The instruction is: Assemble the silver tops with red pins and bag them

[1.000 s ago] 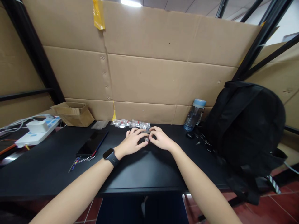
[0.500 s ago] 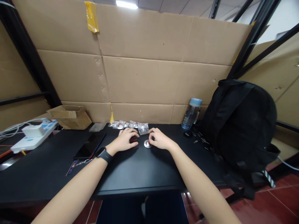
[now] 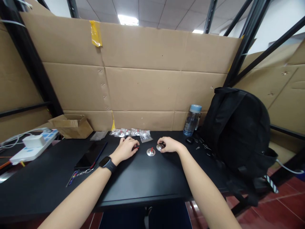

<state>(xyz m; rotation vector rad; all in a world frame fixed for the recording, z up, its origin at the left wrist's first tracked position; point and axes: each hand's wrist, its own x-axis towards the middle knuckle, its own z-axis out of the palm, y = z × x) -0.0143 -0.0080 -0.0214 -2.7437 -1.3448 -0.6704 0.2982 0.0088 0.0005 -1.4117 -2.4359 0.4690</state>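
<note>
My left hand (image 3: 125, 149), with a dark watch on its wrist, pinches a small red loop (image 3: 136, 147) between thumb and fingers just above the black table. My right hand (image 3: 169, 145) grips the edge of a small domed metal disc (image 3: 159, 147), partly hidden by its fingers. Between the hands a second metal disc (image 3: 151, 152) lies flat, a red piece standing up at its centre. Behind the left hand, several clear plastic packets (image 3: 135, 132) with similar shiny and red contents lie in a row along the cardboard.
A phone (image 3: 90, 155) with a keychain, an open cardboard box (image 3: 71, 126) and a power strip (image 3: 33, 148) are at the left. A water bottle (image 3: 192, 120), keys (image 3: 205, 145) and a black backpack (image 3: 238, 136) stand or lie right. A cardboard wall (image 3: 143, 86) closes the back.
My right hand has moved right and now holds a metal disc, while another disc shows fully on the table. My left fingers have closed on the red loop. The head view has tilted up.
</note>
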